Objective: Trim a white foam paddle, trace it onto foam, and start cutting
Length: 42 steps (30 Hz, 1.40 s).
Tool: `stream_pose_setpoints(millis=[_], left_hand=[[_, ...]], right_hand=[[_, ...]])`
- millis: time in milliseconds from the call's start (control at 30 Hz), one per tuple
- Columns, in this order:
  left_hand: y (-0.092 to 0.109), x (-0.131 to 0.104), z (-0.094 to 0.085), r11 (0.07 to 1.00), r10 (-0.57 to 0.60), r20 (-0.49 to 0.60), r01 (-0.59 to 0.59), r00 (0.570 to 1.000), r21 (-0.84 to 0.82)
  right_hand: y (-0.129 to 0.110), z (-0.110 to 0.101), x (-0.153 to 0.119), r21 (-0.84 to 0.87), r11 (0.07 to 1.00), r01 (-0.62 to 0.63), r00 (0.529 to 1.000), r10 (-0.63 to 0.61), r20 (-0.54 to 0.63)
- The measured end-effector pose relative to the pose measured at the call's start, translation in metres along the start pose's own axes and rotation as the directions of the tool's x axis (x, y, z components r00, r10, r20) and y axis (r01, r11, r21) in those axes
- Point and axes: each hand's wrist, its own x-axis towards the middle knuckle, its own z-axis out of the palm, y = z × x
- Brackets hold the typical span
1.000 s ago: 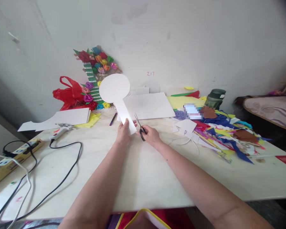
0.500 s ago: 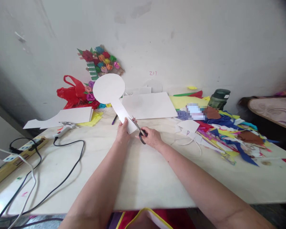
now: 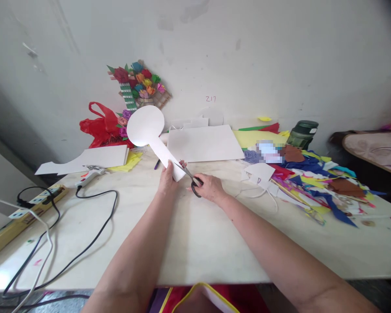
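My left hand (image 3: pixel 168 179) grips the lower end of a white card cutout (image 3: pixel 146 126), a round disc with a straight strip for a handle. The disc end tilts up and to the left above the table. My right hand (image 3: pixel 211 188) holds black-handled scissors (image 3: pixel 195 182) by the finger loops. Their blades point up and left and lie against the right edge of the strip, close to my left fingertips. Whether the blades are biting into the card I cannot tell. Behind the hands lies a flat white board (image 3: pixel 207 145).
Colourful scraps (image 3: pixel 326 187) pile up on the right beside a dark green bottle (image 3: pixel 302 134). Paper flowers (image 3: pixel 145 82) and a red plastic bag (image 3: pixel 101 124) stand at the wall. A glue gun (image 3: pixel 90 174), its cord and a power strip (image 3: pixel 29 213) occupy the left. White cut sheets (image 3: pixel 97 157) lie there too.
The cutout's disc has swung slightly left and down and is turned more on edge. Both hands keep their grips, with the scissors still at the strip. The whole view has shifted a little.
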Motion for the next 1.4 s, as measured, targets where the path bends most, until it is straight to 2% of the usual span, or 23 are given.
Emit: stream_pose_setpoints(millis=[633,1167,1400], left_hand=[[0.0044,-0.0038,0.0052,0.998,-0.062,-0.075,0.06,0.995,-0.034],[0.0002,-0.0024,0.0021,0.998,-0.058,-0.023,0.058,0.998,0.016],[-0.0002,-0.0019,0.0024,0.998,-0.062,-0.07,0.062,0.996,0.003]], right_hand=[[0.0005,-0.0006,-0.0004,-0.054,0.995,0.088,0.996,-0.088,-0.004],[0.0014,-0.002,0.0001,-0.077,0.995,0.065,0.997,-0.062,0.036],[0.0009,-0.0008,0.0013,-0.09,0.994,0.062,0.997,-0.059,0.039]])
